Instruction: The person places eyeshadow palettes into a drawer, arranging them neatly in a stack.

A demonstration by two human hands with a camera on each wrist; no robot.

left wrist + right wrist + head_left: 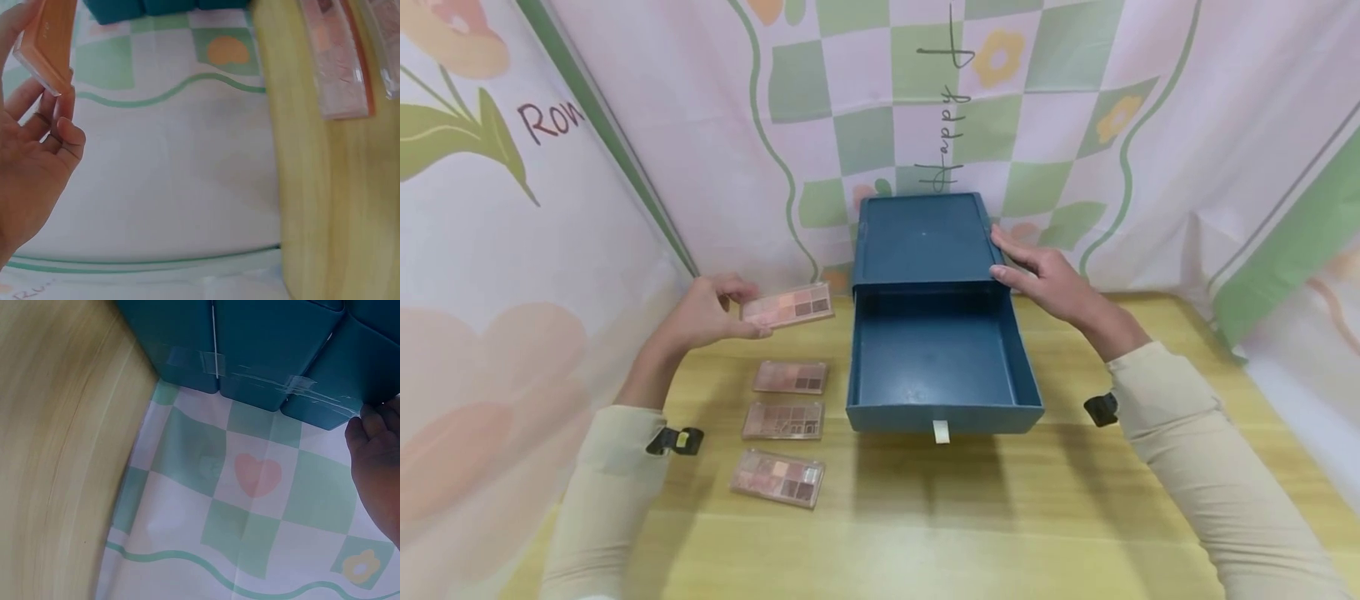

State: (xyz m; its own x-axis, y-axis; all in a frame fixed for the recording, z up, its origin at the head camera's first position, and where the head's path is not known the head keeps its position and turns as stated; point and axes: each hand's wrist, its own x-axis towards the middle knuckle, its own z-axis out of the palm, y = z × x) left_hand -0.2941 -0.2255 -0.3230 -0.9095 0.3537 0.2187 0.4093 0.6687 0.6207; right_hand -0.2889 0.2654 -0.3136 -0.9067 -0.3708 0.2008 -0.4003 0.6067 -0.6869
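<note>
My left hand (700, 315) pinches an eyeshadow palette (801, 306) between thumb and fingers, raised at the left of a dark blue drawer unit (925, 237). In the left wrist view the palette's plain orange-brown underside (55, 40) shows. The unit's top drawer (934, 354) is pulled out toward me, and its inside is bare. With fingers and thumb extended, my right hand (1048, 279) touches the unit's upper right edge. Three more palettes lie in a column on the table: a far one (790, 377), a middle one (783, 421) and a near one (778, 478).
A white fabric tab (941, 432) hangs from the drawer front. Clear tape (250, 375) crosses the seams of the stacked units in the right wrist view. Patterned cloth (700, 150) hangs behind and at both sides of the wooden table (925, 550).
</note>
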